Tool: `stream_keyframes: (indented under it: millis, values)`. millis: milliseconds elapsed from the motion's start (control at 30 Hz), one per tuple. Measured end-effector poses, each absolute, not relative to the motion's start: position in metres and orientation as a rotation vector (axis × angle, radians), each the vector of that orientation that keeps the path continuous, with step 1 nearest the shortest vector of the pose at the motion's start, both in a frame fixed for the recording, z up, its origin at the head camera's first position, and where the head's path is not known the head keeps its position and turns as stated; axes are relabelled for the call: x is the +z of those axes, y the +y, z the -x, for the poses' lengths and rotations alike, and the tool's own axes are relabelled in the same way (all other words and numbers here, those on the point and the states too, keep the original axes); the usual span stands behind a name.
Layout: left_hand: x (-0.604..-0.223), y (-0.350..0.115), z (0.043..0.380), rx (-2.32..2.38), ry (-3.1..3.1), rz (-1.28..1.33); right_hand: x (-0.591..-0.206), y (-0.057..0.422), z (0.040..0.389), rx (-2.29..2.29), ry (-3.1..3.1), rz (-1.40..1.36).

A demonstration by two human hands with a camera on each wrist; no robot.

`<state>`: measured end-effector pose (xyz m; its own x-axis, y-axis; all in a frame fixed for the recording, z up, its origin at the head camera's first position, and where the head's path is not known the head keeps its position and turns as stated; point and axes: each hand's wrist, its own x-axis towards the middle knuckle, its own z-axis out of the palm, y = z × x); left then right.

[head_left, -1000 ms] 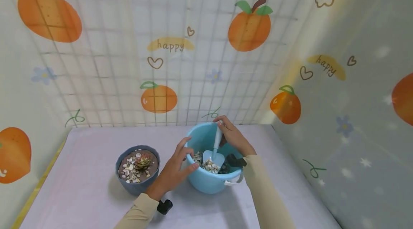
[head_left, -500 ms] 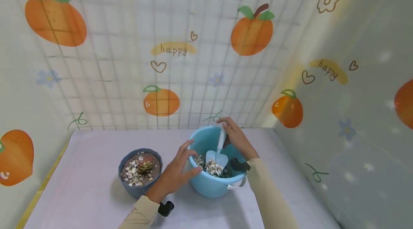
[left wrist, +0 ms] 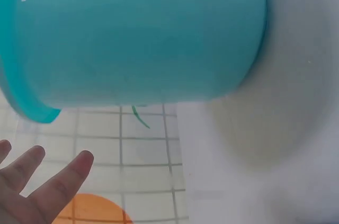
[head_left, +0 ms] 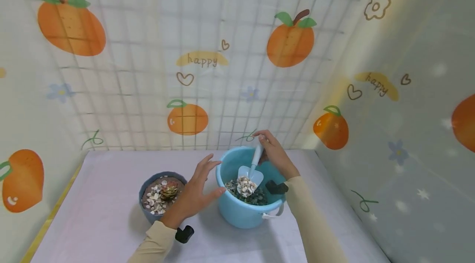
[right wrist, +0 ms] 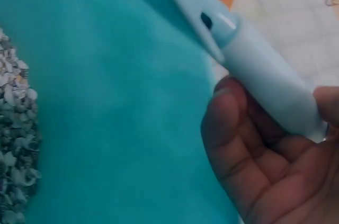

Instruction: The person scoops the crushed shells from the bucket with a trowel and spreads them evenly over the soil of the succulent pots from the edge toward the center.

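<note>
By the right hand (head_left: pixel 275 154), with fingers and thumb closed about its handle, a light-blue scoop (head_left: pixel 254 172) laden with pale shell pieces (head_left: pixel 246 186) was held tilted above darker pieces (head_left: pixel 256 200) in a blue bucket (head_left: pixel 241 215). The left hand (head_left: pixel 193 195) was found spread, with nothing gripped, beside the bucket; thumb contact with the rim could not be determined. On the tabletop (head_left: pixel 105 197), left of the bucket, a blue-grey pot (head_left: pixel 149 214) containing a succulent (head_left: pixel 168 191) was recorded.
</note>
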<state>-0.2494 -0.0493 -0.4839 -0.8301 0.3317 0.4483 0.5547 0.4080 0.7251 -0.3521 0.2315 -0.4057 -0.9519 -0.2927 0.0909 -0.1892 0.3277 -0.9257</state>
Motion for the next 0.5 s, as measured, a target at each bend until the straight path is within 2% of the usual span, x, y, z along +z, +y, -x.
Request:
stream_keyframes:
  millis: [500]
  values:
    - [-0.477, -0.107, 0.255, -1.344, -2.412, 0.639, -0.373, 0.178, 0.366, -1.734, 2.389, 0.518]
